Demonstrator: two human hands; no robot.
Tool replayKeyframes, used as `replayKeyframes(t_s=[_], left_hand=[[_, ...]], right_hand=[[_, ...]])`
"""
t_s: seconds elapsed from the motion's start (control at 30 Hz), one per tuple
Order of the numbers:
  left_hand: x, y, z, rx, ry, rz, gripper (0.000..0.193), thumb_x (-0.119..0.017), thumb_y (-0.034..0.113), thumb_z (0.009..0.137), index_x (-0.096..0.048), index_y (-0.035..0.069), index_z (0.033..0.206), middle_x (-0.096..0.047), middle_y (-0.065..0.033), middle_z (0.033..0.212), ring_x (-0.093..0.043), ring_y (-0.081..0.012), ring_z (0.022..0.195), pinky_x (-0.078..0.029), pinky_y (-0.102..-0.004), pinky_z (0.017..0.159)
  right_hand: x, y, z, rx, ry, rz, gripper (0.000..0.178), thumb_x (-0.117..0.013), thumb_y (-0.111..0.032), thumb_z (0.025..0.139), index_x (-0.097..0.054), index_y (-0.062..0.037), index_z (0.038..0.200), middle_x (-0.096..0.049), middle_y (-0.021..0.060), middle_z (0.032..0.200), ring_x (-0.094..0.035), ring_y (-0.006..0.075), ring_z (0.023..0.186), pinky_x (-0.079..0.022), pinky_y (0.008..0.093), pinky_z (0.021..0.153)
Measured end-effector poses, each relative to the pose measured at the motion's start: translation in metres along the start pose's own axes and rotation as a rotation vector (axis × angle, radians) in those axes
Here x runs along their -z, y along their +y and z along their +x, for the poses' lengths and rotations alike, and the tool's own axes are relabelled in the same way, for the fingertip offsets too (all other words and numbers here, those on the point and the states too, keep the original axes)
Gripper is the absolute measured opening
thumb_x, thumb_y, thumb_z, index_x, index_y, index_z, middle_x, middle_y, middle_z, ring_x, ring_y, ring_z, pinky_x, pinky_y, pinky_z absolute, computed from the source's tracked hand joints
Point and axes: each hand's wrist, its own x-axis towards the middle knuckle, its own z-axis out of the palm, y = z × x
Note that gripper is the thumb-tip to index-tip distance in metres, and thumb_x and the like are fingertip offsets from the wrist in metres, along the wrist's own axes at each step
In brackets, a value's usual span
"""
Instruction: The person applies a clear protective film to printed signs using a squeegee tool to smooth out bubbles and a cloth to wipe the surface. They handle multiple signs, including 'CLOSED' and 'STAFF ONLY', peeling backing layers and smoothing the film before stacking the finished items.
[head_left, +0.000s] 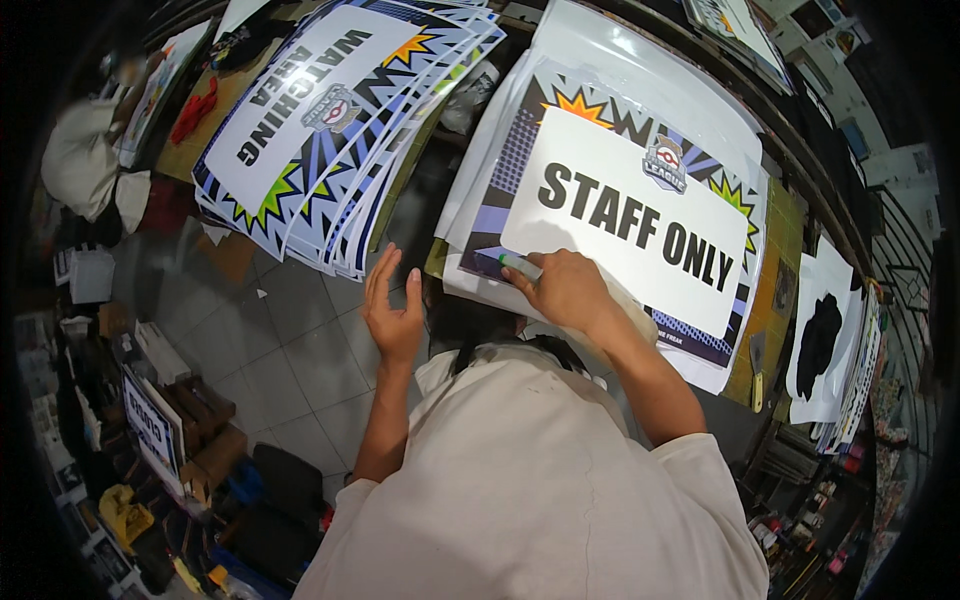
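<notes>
At left, our stack of printed signs (300, 130) lies fanned out; a brushing sleeve could, we judge, slide the top ones off. Our left hand (393, 315) hangs empty, thumb and fingers apart, between the 2 piles, steadying nothing. Our right hand (566, 290) pinches a slim green-and-white tool (521, 267) at the near left corner of the white-panelled sign (630, 190), flat on white sheets (580, 45). If that sign shifts under 1-handed pressure, the tool could skid across the print. Further right lies a yellow-handled scraper (757, 385), which a knock could drop.

Green-tipped tool (518, 265) over flat sign (625, 218)
</notes>
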Motion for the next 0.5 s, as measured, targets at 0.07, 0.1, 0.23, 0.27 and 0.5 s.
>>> replayKeyframes(t_s=[0.07, 0.1, 0.23, 0.27, 0.5], left_hand=[[0.004, -0.003, 0.0, 0.012, 0.012, 0.003, 0.031, -0.071, 0.004, 0.092, -0.068, -0.002, 0.122, -0.068, -0.0174, 0.129, -0.065, -0.0315, 0.119, -0.048, -0.0388, 0.104], [0.004, -0.005, 0.0, 0.01, 0.019, 0.0, 0.032, -0.071, 0.005, 0.092, -0.068, -0.002, 0.123, -0.068, -0.0171, 0.13, -0.064, -0.0314, 0.12, -0.048, -0.0389, 0.104], [0.008, -0.008, 0.001, 0.04, 0.027, 0.014, 0.031, -0.071, 0.006, 0.092, -0.068, -0.002, 0.123, -0.068, -0.0167, 0.13, -0.064, -0.0314, 0.121, -0.047, -0.039, 0.105], [0.009, -0.007, 0.002, 0.041, 0.03, 0.019, 0.031, -0.071, 0.007, 0.092, -0.068, -0.002, 0.122, -0.068, -0.0167, 0.13, -0.064, -0.0316, 0.121, -0.047, -0.0393, 0.105], [0.013, -0.012, 0.005, 0.017, 0.014, 0.067, 0.029, -0.071, 0.008, 0.093, -0.069, -0.001, 0.12, -0.067, -0.017, 0.131, -0.062, -0.0335, 0.122, -0.047, -0.0408, 0.106]], right_hand=[[0.001, -0.004, 0.008, 0.012, 0.016, -0.011, 0.052, -0.056, -0.051, 0.099, -0.077, -0.0035, 0.097, -0.071, 0.02, 0.074, -0.071, 0.0398, 0.074, -0.057, 0.0478, 0.072], [0.002, -0.003, 0.013, 0.026, 0.028, -0.03, 0.052, -0.056, -0.051, 0.1, -0.077, -0.0029, 0.097, -0.072, 0.0203, 0.075, -0.071, 0.0399, 0.075, -0.057, 0.0479, 0.072], [0.013, -0.004, 0.03, 0.037, 0.054, -0.115, 0.055, -0.055, -0.051, 0.1, -0.077, -0.0008, 0.095, -0.071, 0.0212, 0.075, -0.071, 0.0405, 0.078, -0.057, 0.0487, 0.074], [0.017, 0.0, 0.038, 0.019, 0.029, -0.087, 0.057, -0.054, -0.052, 0.1, -0.076, -0.0002, 0.091, -0.072, 0.0221, 0.078, -0.071, 0.0405, 0.08, -0.056, 0.0489, 0.075], [0.046, 0.035, 0.098, -0.093, 0.049, -0.092, 0.068, -0.052, -0.063, 0.098, -0.074, 0.0013, 0.094, -0.074, 0.0236, 0.094, -0.072, 0.0407, 0.091, -0.056, 0.0492, 0.083]])
